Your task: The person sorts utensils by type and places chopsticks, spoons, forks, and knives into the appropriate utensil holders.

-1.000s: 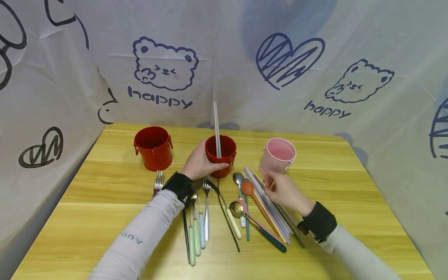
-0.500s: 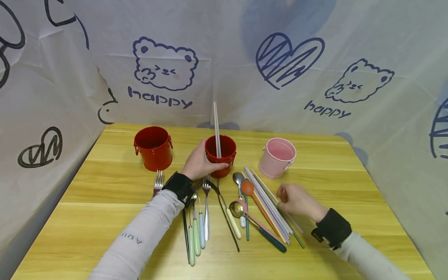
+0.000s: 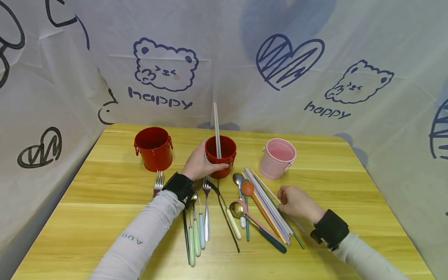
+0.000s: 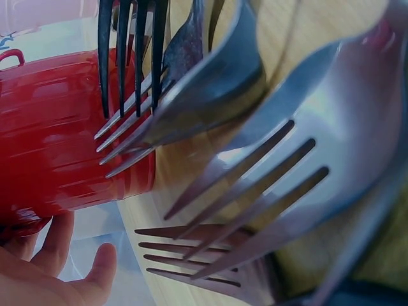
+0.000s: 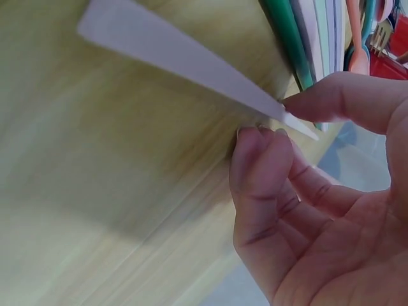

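In the head view my left hand [image 3: 202, 163] grips the middle red bucket [image 3: 226, 167], which holds two pale chopsticks [image 3: 216, 130]. The left wrist view shows the fingers of my left hand [image 4: 60, 271] against the red bucket [image 4: 70, 140], beside several forks [image 4: 306, 178]. My right hand [image 3: 299, 203] is low over the table, right of a bundle of chopsticks [image 3: 267, 202]. Seen from the right wrist, the thumb and fingertips of my right hand [image 5: 312, 210] pinch a light pink chopstick [image 5: 172, 51] lying apart from a green one [image 5: 290, 38].
Another red bucket [image 3: 154, 149] stands at the left and a pink bucket [image 3: 276, 159] at the right. Between my arms lie several forks and spoons, among them an orange spoon [image 3: 247, 188], a gold spoon [image 3: 236, 209] and green-handled cutlery [image 3: 192, 245].
My right hand has moved from beside the pink bucket toward me and to the right, along the pink chopstick. My left hand has stayed on the middle bucket.
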Tool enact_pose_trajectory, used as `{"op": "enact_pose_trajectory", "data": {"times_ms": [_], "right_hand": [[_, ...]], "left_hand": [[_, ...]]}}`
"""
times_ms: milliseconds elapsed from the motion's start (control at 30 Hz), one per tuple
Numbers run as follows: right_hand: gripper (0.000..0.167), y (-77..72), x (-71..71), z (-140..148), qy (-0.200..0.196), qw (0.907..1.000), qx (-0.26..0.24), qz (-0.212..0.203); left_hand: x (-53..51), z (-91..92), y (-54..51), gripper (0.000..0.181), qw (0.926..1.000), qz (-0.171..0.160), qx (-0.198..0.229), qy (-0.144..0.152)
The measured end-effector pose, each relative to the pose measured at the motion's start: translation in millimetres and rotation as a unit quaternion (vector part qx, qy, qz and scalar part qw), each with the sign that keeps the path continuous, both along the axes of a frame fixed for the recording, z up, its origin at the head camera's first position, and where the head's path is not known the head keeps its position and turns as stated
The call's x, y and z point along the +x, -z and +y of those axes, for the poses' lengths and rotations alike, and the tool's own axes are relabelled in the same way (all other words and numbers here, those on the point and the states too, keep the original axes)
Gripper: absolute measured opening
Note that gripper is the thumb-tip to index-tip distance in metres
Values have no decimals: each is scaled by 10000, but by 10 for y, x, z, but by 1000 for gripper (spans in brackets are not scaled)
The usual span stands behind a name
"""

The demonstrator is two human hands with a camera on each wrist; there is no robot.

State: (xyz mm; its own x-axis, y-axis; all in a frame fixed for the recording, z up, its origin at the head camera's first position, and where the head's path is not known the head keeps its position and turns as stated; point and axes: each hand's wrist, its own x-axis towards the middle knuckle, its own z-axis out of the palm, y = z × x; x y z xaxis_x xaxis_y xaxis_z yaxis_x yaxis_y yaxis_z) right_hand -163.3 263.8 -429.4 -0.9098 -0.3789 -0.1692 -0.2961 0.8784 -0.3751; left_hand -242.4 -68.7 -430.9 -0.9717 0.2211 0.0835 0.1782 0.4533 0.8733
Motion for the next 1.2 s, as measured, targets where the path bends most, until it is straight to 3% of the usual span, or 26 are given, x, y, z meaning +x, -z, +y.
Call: {"op": "enact_pose_trajectory", "data": {"times_ms": [300, 767, 967, 1200], "right_hand": [[21, 58, -17, -54, 167, 9995, 151, 202], [25, 53, -9, -96, 290, 9995, 109, 95], [24, 18, -12, -113, 245, 9995, -118, 134], [19, -6, -17, -125, 7, 9985, -262, 482]], "left_hand": [[-9, 6, 11, 89, 10000, -29, 1, -10], [-12, 4, 11, 89, 10000, 52, -37, 9], [-16, 3, 17, 89, 10000, 20, -35, -8], [-6, -1, 19, 89, 10000, -53, -23, -43]]}}
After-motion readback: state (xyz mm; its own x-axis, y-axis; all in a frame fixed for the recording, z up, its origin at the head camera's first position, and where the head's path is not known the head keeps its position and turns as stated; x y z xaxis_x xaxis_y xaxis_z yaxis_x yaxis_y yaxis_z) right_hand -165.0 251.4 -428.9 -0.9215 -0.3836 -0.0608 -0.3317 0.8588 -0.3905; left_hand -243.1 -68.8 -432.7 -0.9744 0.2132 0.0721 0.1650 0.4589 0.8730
